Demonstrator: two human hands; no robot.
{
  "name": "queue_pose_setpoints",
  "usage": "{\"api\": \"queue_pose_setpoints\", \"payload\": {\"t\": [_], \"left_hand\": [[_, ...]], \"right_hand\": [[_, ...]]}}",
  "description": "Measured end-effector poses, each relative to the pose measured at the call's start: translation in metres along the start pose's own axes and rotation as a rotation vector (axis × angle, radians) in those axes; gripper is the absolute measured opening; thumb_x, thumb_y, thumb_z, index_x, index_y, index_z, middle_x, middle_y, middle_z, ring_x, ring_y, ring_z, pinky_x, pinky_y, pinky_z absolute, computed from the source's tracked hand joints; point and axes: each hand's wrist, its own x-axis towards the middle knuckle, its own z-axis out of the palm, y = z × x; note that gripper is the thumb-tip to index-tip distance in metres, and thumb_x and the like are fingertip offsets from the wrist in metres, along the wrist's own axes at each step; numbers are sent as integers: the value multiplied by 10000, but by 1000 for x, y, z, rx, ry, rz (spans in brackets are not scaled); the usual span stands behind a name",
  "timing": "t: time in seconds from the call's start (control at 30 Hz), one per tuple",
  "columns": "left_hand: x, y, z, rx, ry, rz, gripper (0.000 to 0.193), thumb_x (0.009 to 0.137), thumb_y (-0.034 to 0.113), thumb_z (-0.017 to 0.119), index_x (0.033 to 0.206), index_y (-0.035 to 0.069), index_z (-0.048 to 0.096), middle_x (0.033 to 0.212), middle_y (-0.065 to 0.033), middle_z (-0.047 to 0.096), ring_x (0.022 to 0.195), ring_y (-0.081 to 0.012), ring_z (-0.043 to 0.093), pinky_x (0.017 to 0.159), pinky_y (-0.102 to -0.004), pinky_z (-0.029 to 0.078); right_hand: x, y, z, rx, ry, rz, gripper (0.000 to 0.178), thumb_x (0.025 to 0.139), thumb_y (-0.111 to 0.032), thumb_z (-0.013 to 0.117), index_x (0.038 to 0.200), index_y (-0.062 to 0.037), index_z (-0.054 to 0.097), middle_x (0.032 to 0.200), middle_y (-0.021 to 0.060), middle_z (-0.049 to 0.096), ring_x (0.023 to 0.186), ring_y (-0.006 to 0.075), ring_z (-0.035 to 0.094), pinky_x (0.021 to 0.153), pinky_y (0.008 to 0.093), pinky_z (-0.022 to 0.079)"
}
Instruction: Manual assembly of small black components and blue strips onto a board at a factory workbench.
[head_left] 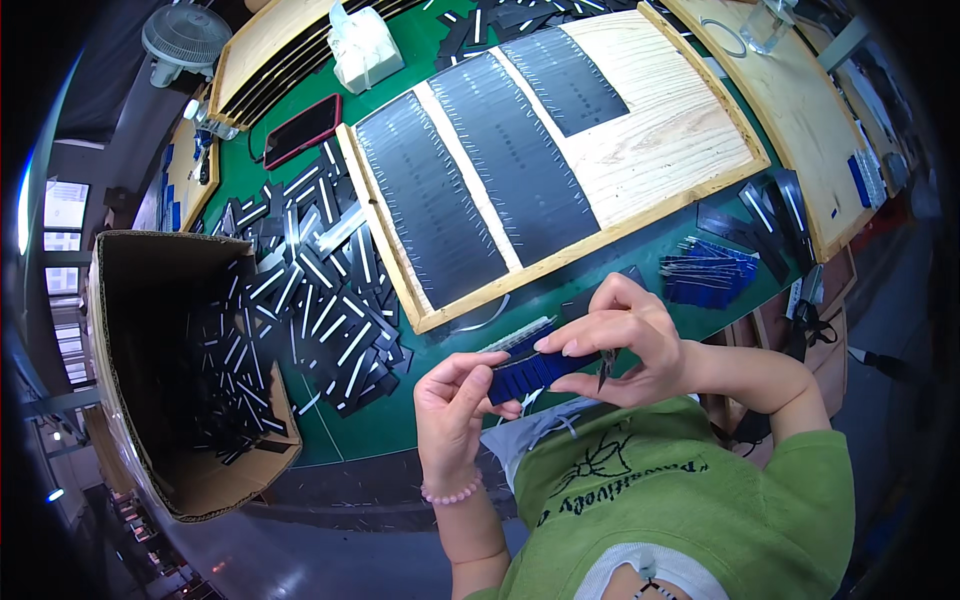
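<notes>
In front of my green shirt, my two hands meet at a small dark-blue strip [522, 379] with thin pale lines across it. My left hand [452, 402] pinches its left end between thumb and fingers. My right hand [640, 345] has its fingertips closed on the right end. A small dark metal tool [606, 368], its kind unclear, sticks out below the right fingers. Just behind the strip shows a pale-edged stack of similar pieces [525, 334], partly hidden by my hands. Beyond lies a wood-framed board [660, 150] bearing rows of dark strips [435, 200] with short wire ends.
A cardboard box [125, 350] of black pieces stands at left, beside a heap of black pieces with white stripes [340, 320]. Blue wired strips [708, 272] lie right. Farther back are a red-cased phone [303, 130], a tissue box [367, 60] and a fan [186, 35].
</notes>
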Motion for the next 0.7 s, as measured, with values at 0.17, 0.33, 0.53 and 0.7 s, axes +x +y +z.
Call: {"api": "queue_pose_setpoints", "payload": {"t": [0.17, 0.33, 0.53, 0.7], "left_hand": [[-1, 1, -1, -11, 5, 4, 207, 913, 77, 578, 1027, -92, 612, 872, -173, 666, 596, -174, 660, 542, -264, 579], [-1, 0, 2, 28, 34, 29, 141, 847, -13, 631, 976, -69, 621, 861, -154, 671, 606, -161, 661, 544, -263, 577], [-1, -1, 6, 1, 66, 46, 113, 824, -43, 644, 932, -52, 610, 829, -140, 670, 609, -159, 663, 535, -263, 575], [-2, -1, 3, -2, 55, 47, 110, 823, -45, 645, 927, -51, 608, 827, -137, 671, 605, -160, 664, 531, -265, 574]], "right_hand": [[-1, 1, 1, 4, -6, 0, 444, 667, -93, 805, 1035, -82, 557, 971, 40, 701, 674, 180, 544, 618, 277, 436], [-4, 3, 2, -52, -50, 12, 503, 657, -113, 838, 1040, -108, 512, 994, 52, 704, 683, 161, 518, 641, 275, 378], [-9, 3, 8, -131, 1, -125, 377, 664, -78, 791, 955, -154, 565, 1016, -22, 708, 570, 134, 356, 469, 224, 331], [-10, 3, 10, -181, -35, -163, 355, 680, -92, 772, 963, -164, 570, 1016, -46, 710, 562, 120, 332, 441, 213, 309]]}}
